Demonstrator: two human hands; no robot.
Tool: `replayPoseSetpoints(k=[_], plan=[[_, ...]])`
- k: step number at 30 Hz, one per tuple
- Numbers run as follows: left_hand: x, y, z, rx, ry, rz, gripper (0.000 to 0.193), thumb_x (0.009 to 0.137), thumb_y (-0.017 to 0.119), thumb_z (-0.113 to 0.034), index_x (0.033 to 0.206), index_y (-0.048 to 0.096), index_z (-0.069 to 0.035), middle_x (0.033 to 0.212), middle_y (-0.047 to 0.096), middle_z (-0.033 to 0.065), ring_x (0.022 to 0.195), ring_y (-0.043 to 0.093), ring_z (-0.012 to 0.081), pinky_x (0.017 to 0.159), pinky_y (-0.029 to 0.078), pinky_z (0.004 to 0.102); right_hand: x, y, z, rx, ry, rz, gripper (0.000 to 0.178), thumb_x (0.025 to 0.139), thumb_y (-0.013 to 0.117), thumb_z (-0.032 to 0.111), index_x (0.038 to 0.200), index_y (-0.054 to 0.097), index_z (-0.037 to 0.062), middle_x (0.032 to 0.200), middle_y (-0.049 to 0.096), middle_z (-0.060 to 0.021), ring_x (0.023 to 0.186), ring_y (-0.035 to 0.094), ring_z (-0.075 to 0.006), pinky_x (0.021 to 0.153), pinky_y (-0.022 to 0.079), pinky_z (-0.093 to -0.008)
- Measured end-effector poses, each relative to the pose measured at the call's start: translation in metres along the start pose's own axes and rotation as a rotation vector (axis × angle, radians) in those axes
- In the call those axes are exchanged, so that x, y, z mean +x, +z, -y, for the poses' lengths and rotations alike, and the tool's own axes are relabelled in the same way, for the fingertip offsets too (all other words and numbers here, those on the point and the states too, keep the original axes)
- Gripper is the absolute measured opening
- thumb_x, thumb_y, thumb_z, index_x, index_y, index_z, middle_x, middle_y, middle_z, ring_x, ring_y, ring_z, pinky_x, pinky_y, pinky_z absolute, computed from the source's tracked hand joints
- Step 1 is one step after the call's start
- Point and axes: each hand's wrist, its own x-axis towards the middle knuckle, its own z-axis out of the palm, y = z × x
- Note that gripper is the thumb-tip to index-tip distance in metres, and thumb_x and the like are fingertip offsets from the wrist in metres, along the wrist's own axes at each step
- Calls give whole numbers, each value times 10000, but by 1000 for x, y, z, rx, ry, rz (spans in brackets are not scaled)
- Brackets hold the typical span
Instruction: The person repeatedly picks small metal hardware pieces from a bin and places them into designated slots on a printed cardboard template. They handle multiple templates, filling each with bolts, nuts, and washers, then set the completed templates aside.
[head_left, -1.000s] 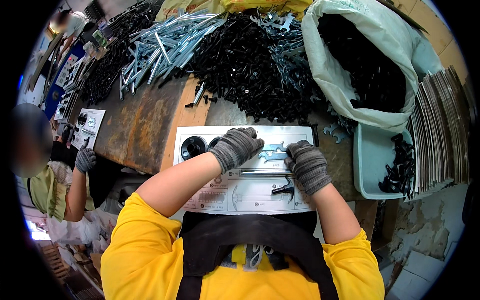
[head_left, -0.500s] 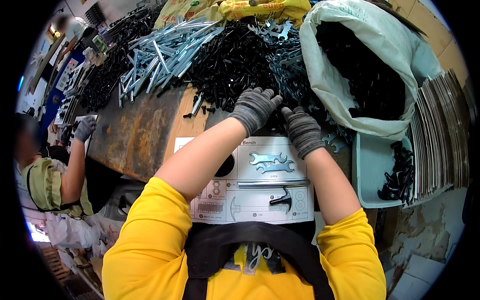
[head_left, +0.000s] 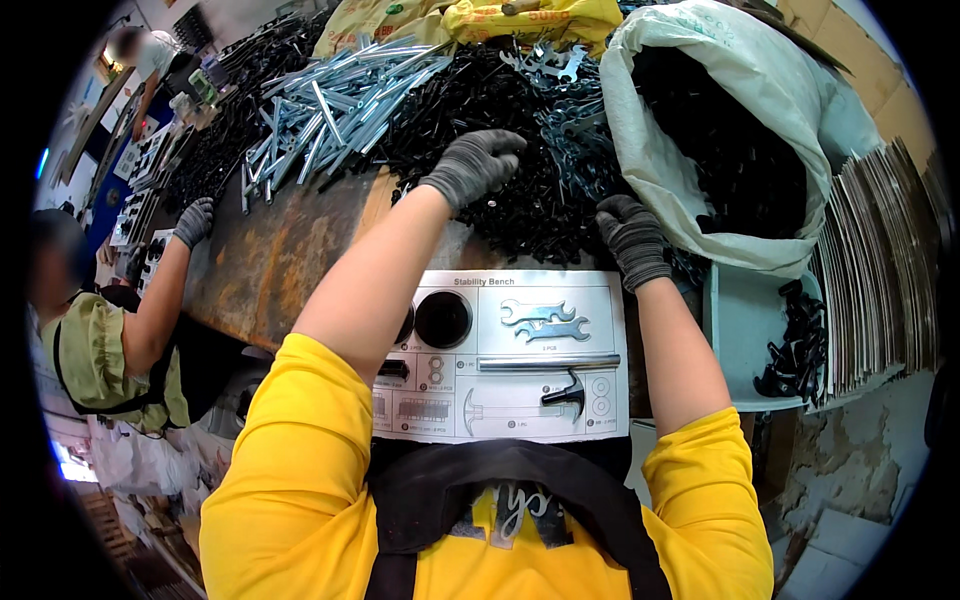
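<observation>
My left hand (head_left: 474, 168), in a grey knit glove, hangs over a pile of small black parts (head_left: 540, 228), its fingers apart and pointing right. Beside the pile's right edge, near a heap of loose wrenches (head_left: 582, 125), is my gloved right hand (head_left: 633, 243); its fingers are loosely bent and I see nothing in them. In front of me lies a printed sheet (head_left: 606, 345). On it rest two flat open-ended wrenches (head_left: 545, 322), a metal tube (head_left: 550, 363), a black T-shaped piece (head_left: 566, 396), a black round cap (head_left: 443, 319) and a small black block (head_left: 393, 370). My left forearm covers the sheet's left edge.
Silver tubes (head_left: 345, 110) are heaped at the back left. A white sack (head_left: 625, 110) of black parts stands on the right, above a pale bin (head_left: 735, 350) with black pieces. Beyond are stacked cardboard sheets (head_left: 865, 270). A co-worker (head_left: 120, 350) works at the left.
My hands have moved apart: the left up and left across the pile, the right slightly right. Black parts now spread nearer the sheet. The co-worker's gloved hand has shifted too.
</observation>
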Motion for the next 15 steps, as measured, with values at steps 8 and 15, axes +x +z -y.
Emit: replayPoseSetpoints(k=[8, 15], plan=[[-112, -42, -12, -475, 6, 2, 258, 804, 605, -124, 1042, 570, -32, 856, 594, 28, 751, 564, 102, 679, 474, 234, -3, 14, 58, 230, -218, 7, 152, 766, 609, 148, 901, 618, 77, 866, 614, -122, 823, 577, -276, 771, 457, -349], [-248, -53, 20, 405, 555, 80, 269, 723, 591, 49, 972, 590, -55, 913, 579, 77, 827, 587, 193, 734, 496, 271, -87, 39, 120, 521, -171, 583, 143, 748, 646, 156, 871, 629, 85, 798, 627, -70, 745, 596, -180, 696, 480, -288]])
